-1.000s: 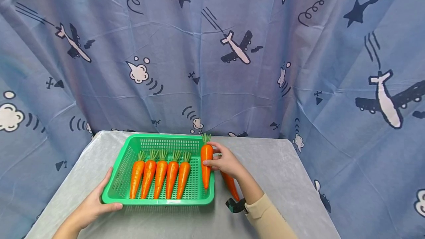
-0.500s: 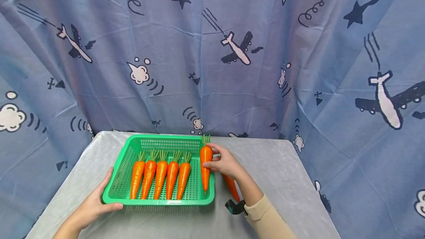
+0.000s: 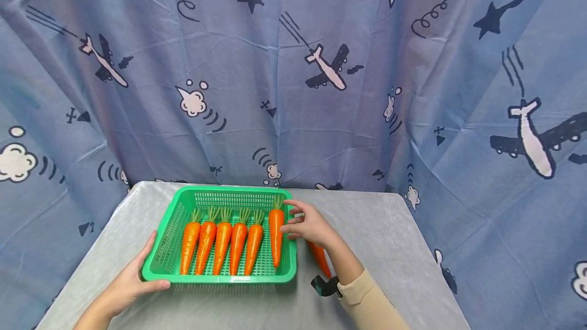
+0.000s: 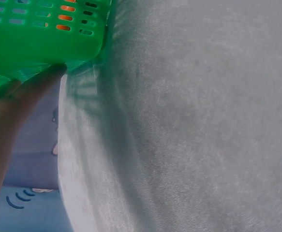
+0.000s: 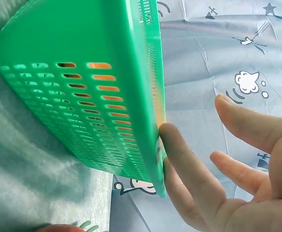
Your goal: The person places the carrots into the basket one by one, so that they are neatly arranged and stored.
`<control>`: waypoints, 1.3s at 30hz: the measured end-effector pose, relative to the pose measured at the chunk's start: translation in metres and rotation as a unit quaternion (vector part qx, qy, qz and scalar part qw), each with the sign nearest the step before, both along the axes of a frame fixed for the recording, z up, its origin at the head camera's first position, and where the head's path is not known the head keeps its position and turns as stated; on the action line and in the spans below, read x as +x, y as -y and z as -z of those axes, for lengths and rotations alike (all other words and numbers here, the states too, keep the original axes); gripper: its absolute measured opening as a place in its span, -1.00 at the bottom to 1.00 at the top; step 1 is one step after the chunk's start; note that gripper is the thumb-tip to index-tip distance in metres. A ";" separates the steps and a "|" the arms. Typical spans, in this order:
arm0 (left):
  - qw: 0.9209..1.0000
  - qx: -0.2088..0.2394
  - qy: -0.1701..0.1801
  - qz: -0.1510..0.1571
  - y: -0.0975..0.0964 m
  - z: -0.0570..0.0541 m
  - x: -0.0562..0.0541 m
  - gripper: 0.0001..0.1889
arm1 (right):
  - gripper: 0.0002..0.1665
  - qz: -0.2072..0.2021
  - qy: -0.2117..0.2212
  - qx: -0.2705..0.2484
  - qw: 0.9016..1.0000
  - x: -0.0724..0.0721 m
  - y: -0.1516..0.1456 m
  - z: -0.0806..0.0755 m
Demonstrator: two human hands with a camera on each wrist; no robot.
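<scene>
A green plastic basket [image 3: 220, 279] holds a row of orange carrots [image 3: 222, 241] with green tops. Apart from the row, another carrot [image 3: 275, 233] lies along the right inner side, tip toward the front. My right hand [image 3: 308, 224] is over the right rim beside that carrot, its fingers spread and the thumb right at the carrot's edge in the head view. My left hand [image 3: 128, 281] rests on the front left corner, thumb along the front wall and fingers straight along the left side. The left wrist view shows its fingers [image 4: 44, 79] against the basket's underside edge.
On the grey cloth-covered table [image 3: 376, 238], one more carrot [image 3: 319, 258] lies right of the basket, partly hidden under my right forearm. A blue patterned curtain [image 3: 257, 90] hangs behind and along both sides.
The carrot my right hand held over the right rim has moved left and down into the basket, and the fingers have let go of it. My left hand has stayed at its corner.
</scene>
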State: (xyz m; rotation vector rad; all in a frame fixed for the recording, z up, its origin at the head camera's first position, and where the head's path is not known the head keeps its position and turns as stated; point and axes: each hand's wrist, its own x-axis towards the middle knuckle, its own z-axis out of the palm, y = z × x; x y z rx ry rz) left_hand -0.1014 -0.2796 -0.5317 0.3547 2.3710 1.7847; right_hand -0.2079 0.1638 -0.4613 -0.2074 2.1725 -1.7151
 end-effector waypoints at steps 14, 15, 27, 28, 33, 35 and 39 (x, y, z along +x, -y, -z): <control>1.000 -0.004 -0.008 -0.001 -0.002 0.001 0.001 0.26 | -0.10 0.003 0.004 -0.011 1.000 0.002 -0.004 -0.001; 1.000 -0.006 -0.007 -0.002 -0.002 0.001 0.001 0.26 | -0.09 0.004 0.004 -0.013 1.000 0.002 -0.005 -0.001; 1.000 0.000 -0.001 0.002 -0.001 0.001 0.001 0.28 | -0.13 0.041 -0.034 0.023 0.998 0.000 -0.031 -0.002; 1.000 0.002 -0.002 0.003 -0.001 0.001 0.001 0.27 | -0.14 0.046 -0.038 0.030 0.998 0.000 -0.034 -0.001; 1.000 0.006 -0.015 0.006 -0.002 0.002 0.001 0.26 | -0.19 0.070 -0.058 0.071 0.993 -0.004 -0.049 0.012; 1.000 0.007 -0.016 0.006 -0.003 0.002 0.001 0.26 | -0.20 0.077 -0.060 0.089 0.991 -0.005 -0.055 0.020; 1.000 0.008 -0.015 0.005 -0.003 0.001 0.001 0.26 | -0.20 0.085 -0.055 0.116 0.988 -0.008 -0.065 0.036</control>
